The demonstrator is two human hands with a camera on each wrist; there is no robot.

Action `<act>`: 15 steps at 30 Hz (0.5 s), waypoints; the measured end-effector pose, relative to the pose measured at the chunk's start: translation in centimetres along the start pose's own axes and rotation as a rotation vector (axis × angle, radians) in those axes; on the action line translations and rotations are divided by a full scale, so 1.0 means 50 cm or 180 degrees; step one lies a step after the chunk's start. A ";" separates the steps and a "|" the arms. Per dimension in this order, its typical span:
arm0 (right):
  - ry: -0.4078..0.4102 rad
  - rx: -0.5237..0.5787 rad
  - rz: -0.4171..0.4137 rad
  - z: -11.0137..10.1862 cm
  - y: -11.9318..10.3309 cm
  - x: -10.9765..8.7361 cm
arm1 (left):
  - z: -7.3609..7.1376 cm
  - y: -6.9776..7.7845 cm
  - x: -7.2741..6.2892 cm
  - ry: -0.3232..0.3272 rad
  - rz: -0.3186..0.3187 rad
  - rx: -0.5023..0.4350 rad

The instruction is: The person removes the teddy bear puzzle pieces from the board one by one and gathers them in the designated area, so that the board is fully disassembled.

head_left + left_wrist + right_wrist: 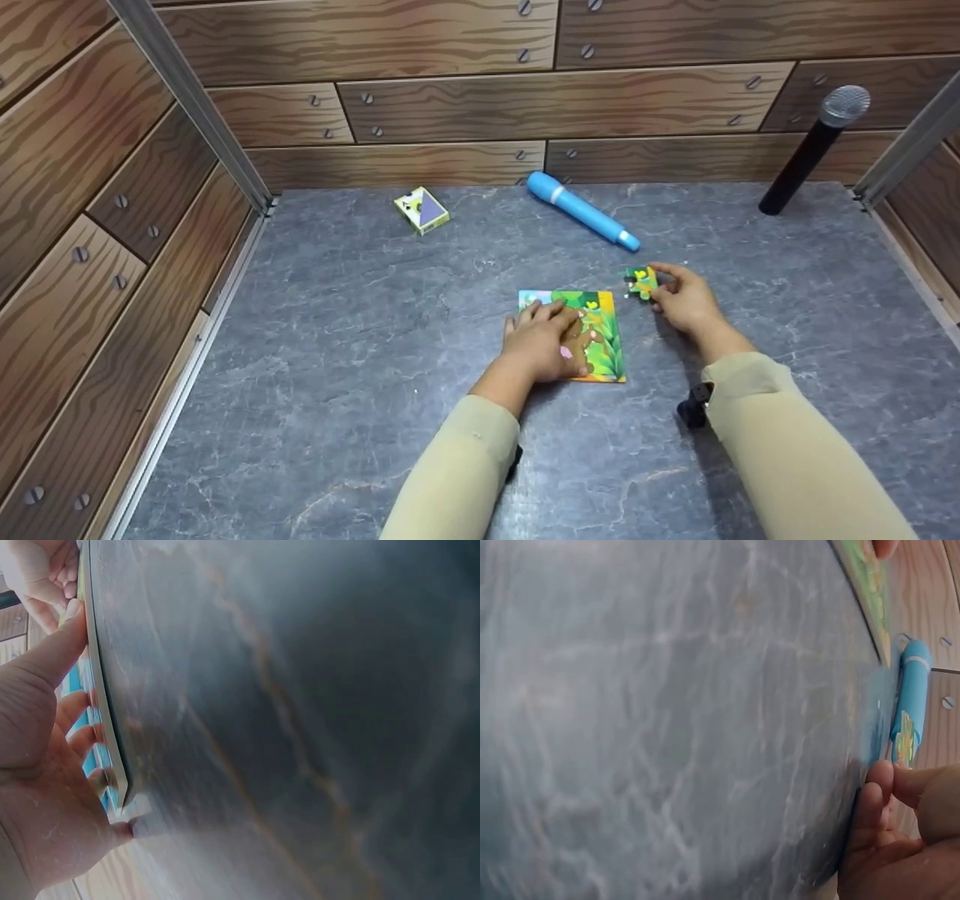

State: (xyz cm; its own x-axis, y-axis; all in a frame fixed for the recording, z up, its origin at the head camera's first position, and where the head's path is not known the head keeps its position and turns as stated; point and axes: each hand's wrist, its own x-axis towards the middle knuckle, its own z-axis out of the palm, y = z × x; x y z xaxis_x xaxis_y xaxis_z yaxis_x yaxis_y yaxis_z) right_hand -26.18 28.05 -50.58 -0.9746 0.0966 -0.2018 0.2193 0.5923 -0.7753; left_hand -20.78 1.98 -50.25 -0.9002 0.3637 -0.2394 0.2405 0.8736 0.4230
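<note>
A square jigsaw puzzle (pixel 611 346) with a bright picture of green leaves and a brown figure lies flat on the table. My left hand (pixel 538 343) rests on its left half with spread fingers, hiding part of the picture. To the right, my right hand (pixel 688 304) pinches a jigsaw piece (pixel 642 283) between thumb and finger, just beyond the puzzle's upper right corner. In the right wrist view the piece (pixel 906 736) stands up from the fingertips, tilted off the table. The left wrist view shows the thumb and fingers (pixel 73 711) along the puzzle's edge.
A blue marker-shaped stick (pixel 585 216) lies behind the puzzle. Farther left is a small card box (pixel 421 211). A black microphone (pixel 810 154) with a silver head is at the back right. Wood-patterned walls (pixel 450 112) enclose the grey marbled table (pixel 337 375).
</note>
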 end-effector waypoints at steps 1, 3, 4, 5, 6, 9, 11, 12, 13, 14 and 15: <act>0.0009 -0.0020 0.0019 0.000 0.000 0.001 | -0.001 0.000 -0.001 0.0000 -0.0001 -0.0002; 0.0032 -0.0099 0.0042 0.001 0.001 0.002 | -0.002 0.001 -0.003 0.0008 0.0007 -0.0009; 0.0040 -0.0150 0.0052 0.001 0.002 0.003 | -0.002 0.002 -0.004 0.0020 0.0014 -0.0008; 0.0043 -0.0202 0.0048 0.001 0.002 0.004 | -0.001 0.002 -0.005 0.0032 0.0020 -0.0006; 0.0041 -0.0256 0.0048 0.001 0.003 0.005 | -0.001 0.002 -0.006 0.0038 0.0023 0.0001; 0.0025 -0.0380 0.0000 0.002 0.002 0.008 | -0.002 0.001 -0.007 0.0060 0.0024 0.0027; 0.0015 -0.0433 -0.0013 0.002 0.000 0.010 | -0.003 0.001 -0.007 0.0059 0.0019 0.0018; 0.0008 -0.0457 -0.0010 0.002 -0.001 0.011 | -0.004 0.001 -0.007 0.0055 0.0018 0.0010; 0.0000 -0.0478 -0.0008 0.002 -0.003 0.012 | -0.005 0.001 -0.007 0.0053 0.0017 0.0008; -0.0010 -0.0495 0.0008 0.002 -0.004 0.013 | -0.006 0.000 -0.006 0.0051 0.0017 0.0009; -0.0029 -0.0508 0.0020 0.002 -0.006 0.014 | -0.006 0.000 -0.006 0.0050 0.0015 0.0005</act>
State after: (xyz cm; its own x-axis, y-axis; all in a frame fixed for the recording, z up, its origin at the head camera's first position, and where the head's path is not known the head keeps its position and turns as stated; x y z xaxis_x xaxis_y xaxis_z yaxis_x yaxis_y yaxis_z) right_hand -26.91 27.84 -50.55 -0.9727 0.0940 -0.2124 0.2148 0.7114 -0.6691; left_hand -20.63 1.77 -49.95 -0.9047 0.3626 -0.2237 0.2452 0.8725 0.4226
